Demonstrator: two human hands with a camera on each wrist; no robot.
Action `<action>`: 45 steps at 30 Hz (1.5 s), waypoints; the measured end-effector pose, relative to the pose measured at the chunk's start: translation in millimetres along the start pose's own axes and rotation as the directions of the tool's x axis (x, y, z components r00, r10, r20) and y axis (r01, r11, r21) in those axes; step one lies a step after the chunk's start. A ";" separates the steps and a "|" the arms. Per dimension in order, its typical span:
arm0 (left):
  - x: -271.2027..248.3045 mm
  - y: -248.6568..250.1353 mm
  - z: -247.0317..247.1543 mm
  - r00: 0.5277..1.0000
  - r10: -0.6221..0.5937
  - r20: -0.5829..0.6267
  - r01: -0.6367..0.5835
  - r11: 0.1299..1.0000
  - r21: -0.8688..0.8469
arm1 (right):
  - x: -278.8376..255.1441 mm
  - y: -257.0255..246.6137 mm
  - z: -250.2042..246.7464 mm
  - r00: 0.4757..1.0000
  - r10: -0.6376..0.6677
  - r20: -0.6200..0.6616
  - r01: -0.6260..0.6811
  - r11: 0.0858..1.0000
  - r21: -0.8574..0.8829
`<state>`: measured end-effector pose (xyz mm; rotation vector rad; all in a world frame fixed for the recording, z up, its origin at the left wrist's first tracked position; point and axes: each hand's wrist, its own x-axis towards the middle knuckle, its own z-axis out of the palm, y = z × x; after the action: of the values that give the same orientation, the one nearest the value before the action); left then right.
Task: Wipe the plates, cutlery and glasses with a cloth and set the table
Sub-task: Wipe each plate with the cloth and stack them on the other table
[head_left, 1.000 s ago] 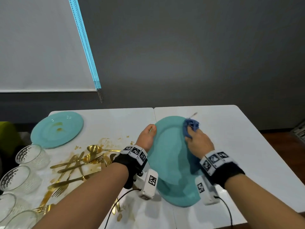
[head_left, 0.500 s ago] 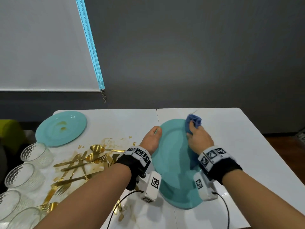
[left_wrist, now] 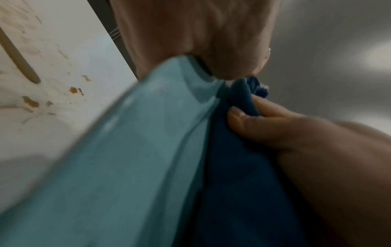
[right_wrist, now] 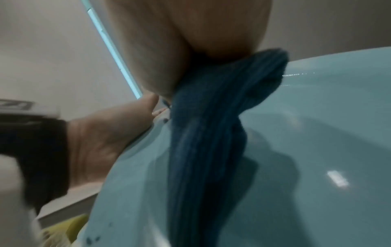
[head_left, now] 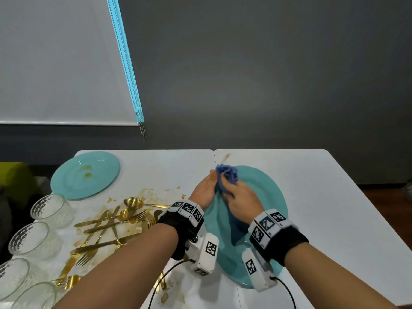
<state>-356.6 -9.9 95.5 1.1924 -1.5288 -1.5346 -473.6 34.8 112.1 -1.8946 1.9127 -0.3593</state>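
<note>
A teal plate (head_left: 269, 197) lies in front of me across the seam of the white table (head_left: 334, 197). My left hand (head_left: 206, 186) grips its far left rim; in the left wrist view the plate (left_wrist: 137, 150) runs into that hand (left_wrist: 201, 41). My right hand (head_left: 238, 195) holds a bunched blue cloth (head_left: 228, 175) against the same far left rim, right beside the left hand. The cloth (right_wrist: 207, 150) trails down over the plate (right_wrist: 317, 150) in the right wrist view. In the left wrist view the right thumb (left_wrist: 275, 127) pinches the cloth (left_wrist: 239, 167).
A second teal plate (head_left: 85, 173) with brown smears sits at the far left. Several ribbed glasses (head_left: 51, 208) stand along the left edge. A heap of gold cutlery (head_left: 111, 226) lies among food stains (head_left: 145, 192). A blind cord (head_left: 142, 132) hangs behind.
My right hand has carried the cloth leftward along the plate's far rim until it meets the left hand. The left hand has slid farther up the rim.
</note>
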 end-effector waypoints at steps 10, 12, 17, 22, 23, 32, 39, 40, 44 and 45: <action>11.1 -0.2 2.1 0.999 -0.035 -0.003 0.035 0.995 0.089 | 9.6 14.8 -14.6 0.987 0.124 -0.099 -0.129 0.991 -0.041; 19.3 -3.4 2.5 0.994 -0.096 -0.053 0.096 0.995 -0.009 | -1.8 3.4 3.8 1.000 0.007 -0.008 -0.007 1.000 0.020; 34.7 -26.5 -5.2 0.966 -0.259 0.004 0.255 0.948 -0.192 | -29.2 14.8 29.6 0.959 -0.148 0.241 0.145 0.989 0.030; 26.8 -11.8 -15.4 0.984 -0.159 -0.076 0.162 0.986 0.043 | -46.1 59.8 14.5 0.877 -0.111 0.468 0.202 0.968 -0.150; 26.9 -13.9 -16.6 0.985 -0.160 -0.070 0.162 0.986 0.027 | -45.9 69.5 5.2 0.892 -0.057 0.448 0.168 0.963 -0.212; 45.6 -46.3 2.0 0.989 -0.148 0.010 0.149 0.984 -0.103 | -0.2 62.0 -25.5 0.972 0.200 -0.121 -0.218 0.961 -0.168; 48.2 -32.3 -8.7 0.982 -0.133 -0.131 0.128 0.991 -0.045 | -28.5 42.5 30.4 0.952 -0.091 0.294 0.159 0.963 -0.217; 42.8 -25.2 -12.9 0.984 -0.130 -0.124 0.129 0.992 -0.014 | -34.0 52.4 28.2 0.933 -0.079 0.351 0.175 0.952 -0.250; 32.1 -14.9 -19.2 0.994 -0.064 -0.087 0.073 0.991 0.108 | -38.3 90.5 -4.4 0.931 0.077 0.357 0.091 0.897 -0.432; 32.7 -16.3 -18.8 0.996 -0.033 -0.079 0.043 0.991 0.127 | -34.6 96.9 -13.8 0.950 0.132 0.283 0.010 0.894 -0.448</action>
<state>-349.1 -45.5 76.4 1.3450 -1.5828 -1.4155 -566.4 71.2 83.0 -2.0061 1.9438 0.4152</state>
